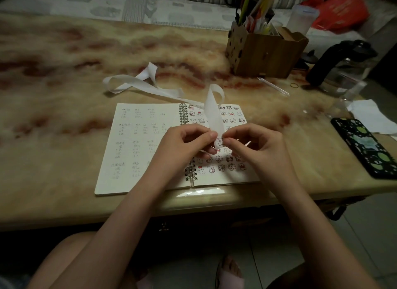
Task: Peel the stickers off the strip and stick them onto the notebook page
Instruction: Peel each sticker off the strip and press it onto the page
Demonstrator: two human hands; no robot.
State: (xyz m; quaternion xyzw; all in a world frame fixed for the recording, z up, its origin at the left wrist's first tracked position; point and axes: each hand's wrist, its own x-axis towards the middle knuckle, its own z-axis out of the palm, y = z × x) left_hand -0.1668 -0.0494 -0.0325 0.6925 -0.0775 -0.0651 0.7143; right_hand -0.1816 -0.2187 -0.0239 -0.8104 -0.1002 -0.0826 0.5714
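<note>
Glossy marbled table (pixel 64 138) — matt paper strip (pixel 211 116), wooden organizer (pixel 264 56).

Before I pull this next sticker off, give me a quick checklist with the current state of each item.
1. Left hand pinches the strip: ok.
2. Right hand pinches at the sticker: ok.
3. Sticker's edge lifted from the backing: cannot tell.
4. Notebook open flat beneath both hands: ok.
5. Bare paper left on the right page, below the last row: ok.
</note>
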